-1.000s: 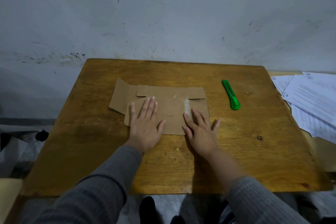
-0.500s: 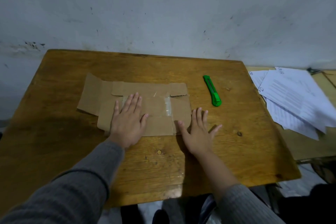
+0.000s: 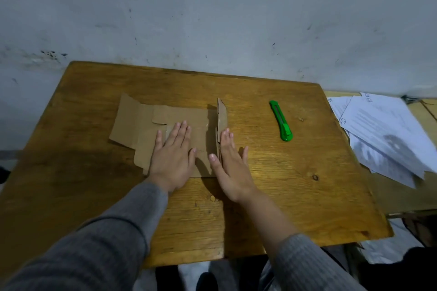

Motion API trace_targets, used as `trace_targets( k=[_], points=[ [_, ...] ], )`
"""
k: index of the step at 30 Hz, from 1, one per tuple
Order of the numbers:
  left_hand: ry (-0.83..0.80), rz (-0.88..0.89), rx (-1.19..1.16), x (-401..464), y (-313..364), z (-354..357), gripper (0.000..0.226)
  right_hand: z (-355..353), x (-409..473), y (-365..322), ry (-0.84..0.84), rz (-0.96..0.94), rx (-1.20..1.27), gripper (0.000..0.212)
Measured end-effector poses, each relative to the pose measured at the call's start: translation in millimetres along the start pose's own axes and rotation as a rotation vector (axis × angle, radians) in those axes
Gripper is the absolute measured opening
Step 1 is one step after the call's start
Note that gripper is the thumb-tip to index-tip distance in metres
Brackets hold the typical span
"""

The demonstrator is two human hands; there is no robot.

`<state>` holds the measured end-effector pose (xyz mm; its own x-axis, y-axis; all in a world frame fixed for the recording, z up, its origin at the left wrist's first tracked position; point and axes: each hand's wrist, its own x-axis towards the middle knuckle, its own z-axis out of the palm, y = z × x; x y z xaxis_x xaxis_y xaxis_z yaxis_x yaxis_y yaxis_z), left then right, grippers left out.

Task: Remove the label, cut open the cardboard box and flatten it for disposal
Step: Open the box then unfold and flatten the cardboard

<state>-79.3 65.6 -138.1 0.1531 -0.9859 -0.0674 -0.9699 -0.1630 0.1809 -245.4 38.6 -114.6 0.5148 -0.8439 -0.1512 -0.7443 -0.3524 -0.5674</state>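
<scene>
The opened cardboard box (image 3: pixel 139 123) lies mostly flat on the wooden table (image 3: pixel 295 196), left of centre. My left hand (image 3: pixel 173 156) rests palm down on its middle panel, fingers spread, holding nothing. The box's right flap (image 3: pixel 222 116) stands upright on its fold. My right hand (image 3: pixel 233 168) holds this flap, with the thumb on its inner side and the fingers along its outer side. A strip of clear tape on the panel is mostly hidden behind the raised flap. I see no label on the cardboard.
A green utility knife (image 3: pixel 282 123) lies on the table to the right of the box, blade end away from me. A loose stack of printed papers (image 3: pixel 387 134) sits on a second surface at the far right. A grey wall runs behind the table.
My right hand slid off the cardboard to its right edge and lifted the right flap from flat to upright. My left hand stayed pressed on the middle panel. The camera shifted.
</scene>
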Motion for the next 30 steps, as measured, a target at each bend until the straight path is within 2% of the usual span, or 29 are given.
trace_targets(
  k=[6,13,22,25,30],
  points=[
    [0.013,0.003,0.004,1.8,-1.7,3.1,0.057,9.8,6.8,-1.8,-0.056,-0.089,-0.294,0.08],
    [0.036,0.004,0.02,2.9,-1.8,7.5,0.058,18.7,9.6,3.5,-0.049,-0.123,-0.341,0.067],
    [0.005,0.011,0.028,2.2,-3.0,4.9,0.058,20.2,12.7,-1.2,-0.091,-0.084,-0.468,0.078],
    [0.139,-0.051,0.037,-18.6,-9.5,1.2,0.062,19.8,12.7,-1.7,-0.105,-0.09,-0.473,0.08],
    [0.449,-0.416,-0.127,-54.4,-41.1,-5.0,0.081,16.1,13.4,-2.5,-0.118,-0.085,-0.45,0.073]
  ],
)
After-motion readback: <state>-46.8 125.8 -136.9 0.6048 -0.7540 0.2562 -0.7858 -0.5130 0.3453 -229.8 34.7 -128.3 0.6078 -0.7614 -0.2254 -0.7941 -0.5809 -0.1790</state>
